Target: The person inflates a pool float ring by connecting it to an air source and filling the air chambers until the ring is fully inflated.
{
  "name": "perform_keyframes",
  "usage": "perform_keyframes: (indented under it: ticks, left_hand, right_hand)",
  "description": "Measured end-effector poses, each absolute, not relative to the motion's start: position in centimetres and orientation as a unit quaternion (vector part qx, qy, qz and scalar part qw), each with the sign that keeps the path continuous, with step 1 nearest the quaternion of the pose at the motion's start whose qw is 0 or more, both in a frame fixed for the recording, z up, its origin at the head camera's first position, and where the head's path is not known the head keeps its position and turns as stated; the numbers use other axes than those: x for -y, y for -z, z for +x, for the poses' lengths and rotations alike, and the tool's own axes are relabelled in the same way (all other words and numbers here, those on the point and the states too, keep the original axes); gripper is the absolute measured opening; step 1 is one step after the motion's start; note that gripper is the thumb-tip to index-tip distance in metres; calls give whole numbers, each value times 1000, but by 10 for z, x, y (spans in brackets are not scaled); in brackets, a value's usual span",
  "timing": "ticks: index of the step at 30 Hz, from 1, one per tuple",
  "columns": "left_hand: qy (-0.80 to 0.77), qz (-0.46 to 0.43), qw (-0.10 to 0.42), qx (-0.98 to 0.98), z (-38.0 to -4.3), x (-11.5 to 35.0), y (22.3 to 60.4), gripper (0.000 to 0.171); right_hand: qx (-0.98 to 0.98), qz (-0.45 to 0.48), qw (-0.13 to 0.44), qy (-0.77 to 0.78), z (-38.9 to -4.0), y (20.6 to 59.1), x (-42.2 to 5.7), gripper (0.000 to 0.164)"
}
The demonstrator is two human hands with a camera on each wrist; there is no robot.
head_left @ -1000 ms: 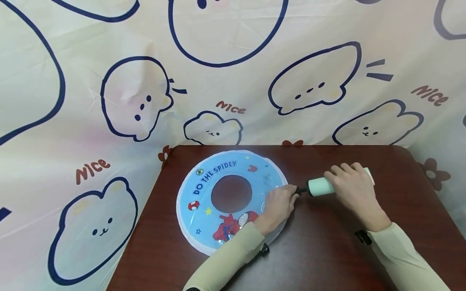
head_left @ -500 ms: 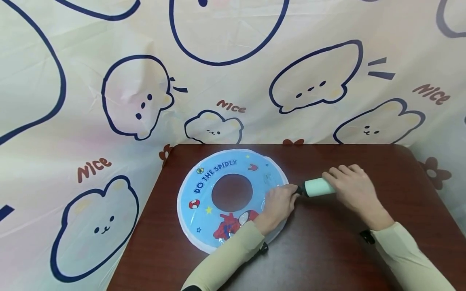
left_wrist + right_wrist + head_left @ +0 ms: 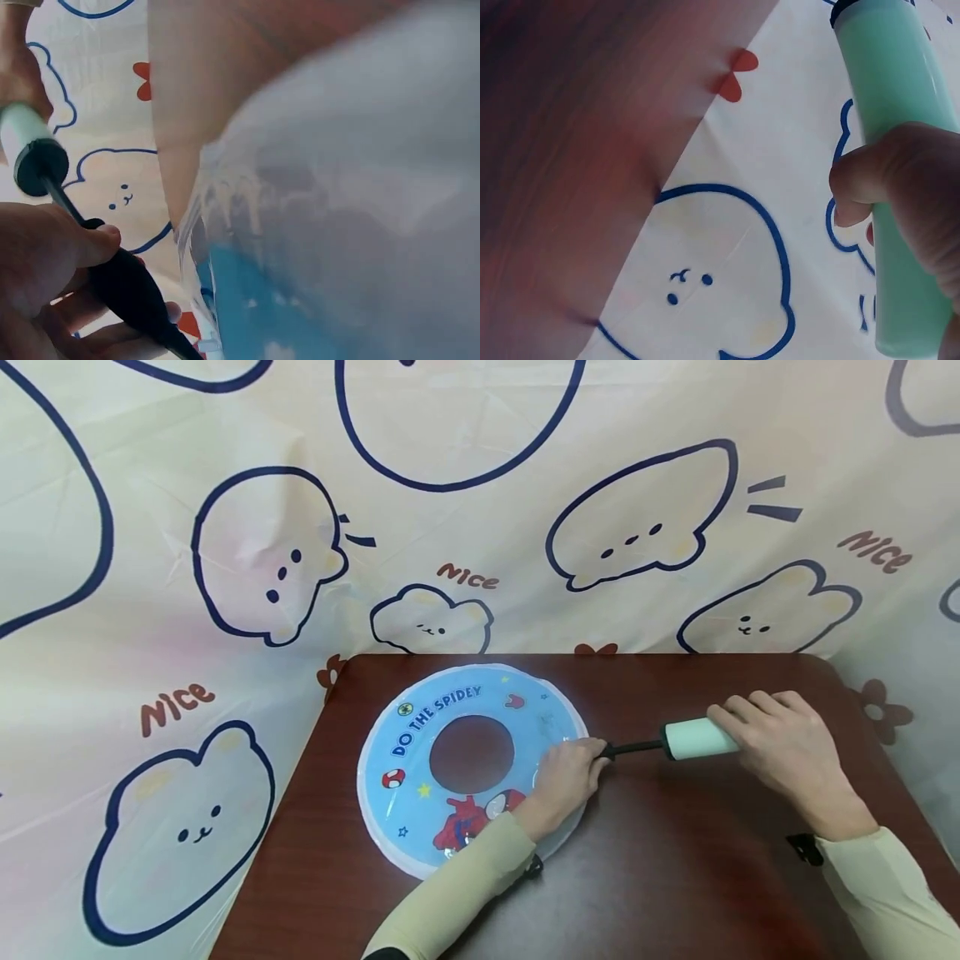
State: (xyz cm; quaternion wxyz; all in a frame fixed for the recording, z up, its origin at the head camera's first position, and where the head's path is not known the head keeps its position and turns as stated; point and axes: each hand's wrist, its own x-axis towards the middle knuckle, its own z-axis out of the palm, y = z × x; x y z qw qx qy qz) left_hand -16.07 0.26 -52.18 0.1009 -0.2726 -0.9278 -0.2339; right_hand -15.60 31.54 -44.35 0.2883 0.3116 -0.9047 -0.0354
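Note:
A round blue swim ring printed with "DO THE SPIDEY" lies flat on the table, puffed up. My left hand is at its right edge and grips the black end of a hand pump, whose thin tip points at the ring's clear plastic. Whether the tip sits in a valve is hidden. From that end a black rod runs right into the pump's mint-green barrel. Wrapped round the barrel is my right hand, thumb across it in the right wrist view.
The dark brown wooden table carries the ring and reaches to a pale cloth backdrop with cartoon bears, which hangs behind and to the left. Both sleeves cross the front of the table.
The barrel first slid left against the black end, hiding most of the rod, then my right hand drew it back right, so a longer stretch shows. My left hand and the ring stayed put.

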Motion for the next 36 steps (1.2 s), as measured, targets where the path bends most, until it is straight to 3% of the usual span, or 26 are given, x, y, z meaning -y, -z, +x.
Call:
perform_keyframes:
  ticks: [8,15,29,36]
  left_hand:
    - [226,-272,105,929,-157,9,524,9]
    - [208,-269,118,933,-155,7,527,8]
    - [206,-255,126,936,-156,6,525,9]
    - [211,-271,120,932,-159,5,526,11]
  right_hand:
    - [907,290,305,19,-147,448,-331,73]
    - [909,311,276,38,-155,471,-284,58]
    - [896,315,311,35,-169,491,-229,41]
    - [886,335,318,35,-168,491,-246,56]
